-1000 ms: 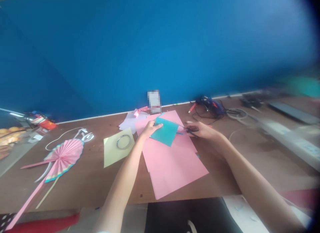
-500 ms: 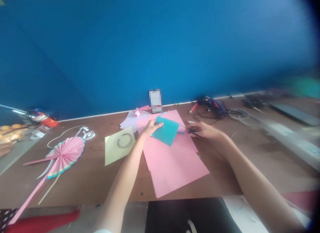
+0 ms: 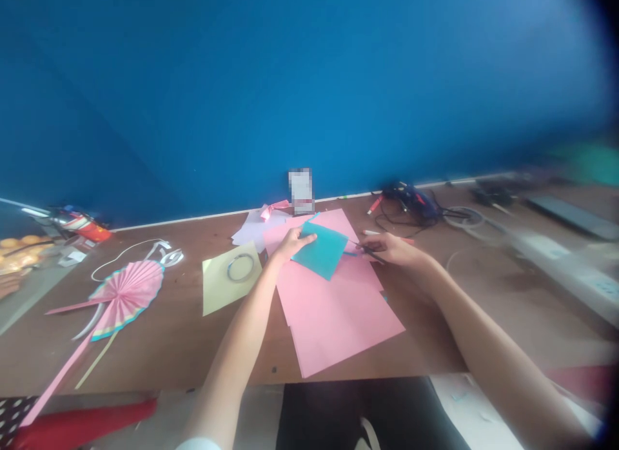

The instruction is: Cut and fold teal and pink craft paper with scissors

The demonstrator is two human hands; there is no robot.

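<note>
A square of teal paper [image 3: 322, 251] is pinched at its left edge by my left hand [image 3: 293, 244], with the thumb lying on top. From the right, my right hand [image 3: 393, 250] is closed around a pair of dark scissors [image 3: 366, 249]. The blades point left toward the paper's right corner; whether they touch it I cannot tell. Below the teal square lie overlapping pink sheets [image 3: 338, 324] on the brown table. A narrow blue strip shows beside the right corner of the square.
Left of the pink sheets, a ring [image 3: 240, 267] rests on pale yellow paper [image 3: 217, 289]. Farther left lies a pleated pink paper fan [image 3: 128, 292]. Lilac paper [image 3: 254, 227] is at the back. Dark cables [image 3: 411, 202] and a white power strip [image 3: 570, 263] occupy the right side.
Everything has shifted very slightly upward in the view. Both hands keep nearly the same position, still holding the teal paper and the scissors.
</note>
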